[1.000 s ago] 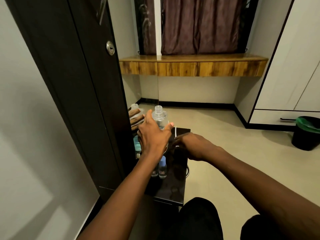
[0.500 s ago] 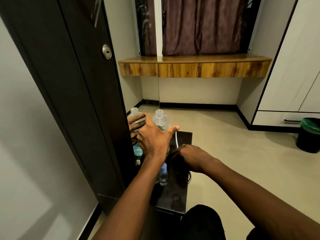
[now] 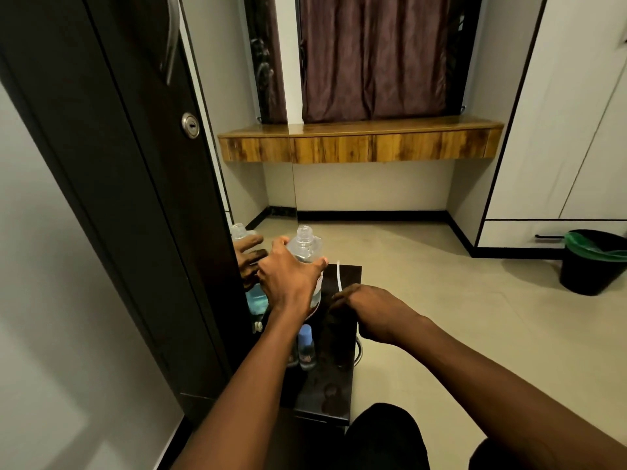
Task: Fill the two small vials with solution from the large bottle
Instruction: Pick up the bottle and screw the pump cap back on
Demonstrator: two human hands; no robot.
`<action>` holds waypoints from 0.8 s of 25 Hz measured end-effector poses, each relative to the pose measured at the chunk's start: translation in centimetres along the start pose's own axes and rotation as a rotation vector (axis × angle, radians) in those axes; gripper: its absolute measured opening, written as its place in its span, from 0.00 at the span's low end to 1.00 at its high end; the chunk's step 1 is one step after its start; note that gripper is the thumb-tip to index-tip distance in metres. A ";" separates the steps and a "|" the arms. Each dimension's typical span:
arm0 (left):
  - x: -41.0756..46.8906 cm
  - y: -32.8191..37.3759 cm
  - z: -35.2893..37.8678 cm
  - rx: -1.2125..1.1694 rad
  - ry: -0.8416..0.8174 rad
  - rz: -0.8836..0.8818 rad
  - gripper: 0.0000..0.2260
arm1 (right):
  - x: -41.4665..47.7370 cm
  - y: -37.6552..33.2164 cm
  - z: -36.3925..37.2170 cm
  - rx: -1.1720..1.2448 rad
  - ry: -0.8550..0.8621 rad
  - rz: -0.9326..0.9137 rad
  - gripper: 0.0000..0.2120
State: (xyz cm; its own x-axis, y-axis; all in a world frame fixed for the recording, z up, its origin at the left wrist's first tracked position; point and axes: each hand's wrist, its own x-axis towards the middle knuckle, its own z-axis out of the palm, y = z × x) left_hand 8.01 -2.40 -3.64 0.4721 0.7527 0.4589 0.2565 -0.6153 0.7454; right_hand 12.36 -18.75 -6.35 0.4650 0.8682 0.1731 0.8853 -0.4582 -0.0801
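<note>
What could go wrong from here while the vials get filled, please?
1. The bottle is uncapped in the grip of the left hand; tipping it fast may spill solution.
2. A vial stands just beneath the left wrist, so a lowered arm might knock it over.
3. The table is narrow, so anything knocked could drop to the floor.

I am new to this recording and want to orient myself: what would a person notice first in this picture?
First, the left hand gripping the large clear bottle, uncapped and upright at the far end of the small dark table, both doubled in the mirror beside them. Next, the right hand over the table's right edge, and a small blue-capped vial standing by the left forearm.
</note>
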 end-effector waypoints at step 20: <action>-6.1 8.4 -6.2 -0.422 -0.792 0.448 0.37 | -15.1 3.7 -19.0 0.265 0.657 0.304 0.16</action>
State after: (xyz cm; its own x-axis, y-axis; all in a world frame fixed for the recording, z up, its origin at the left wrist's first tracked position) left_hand 2.03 -10.69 2.85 0.9165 0.0049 0.4000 -0.3303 -0.5547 0.7637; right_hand 8.44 -37.23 9.36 0.6600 0.3825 0.6466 0.7310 -0.5256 -0.4353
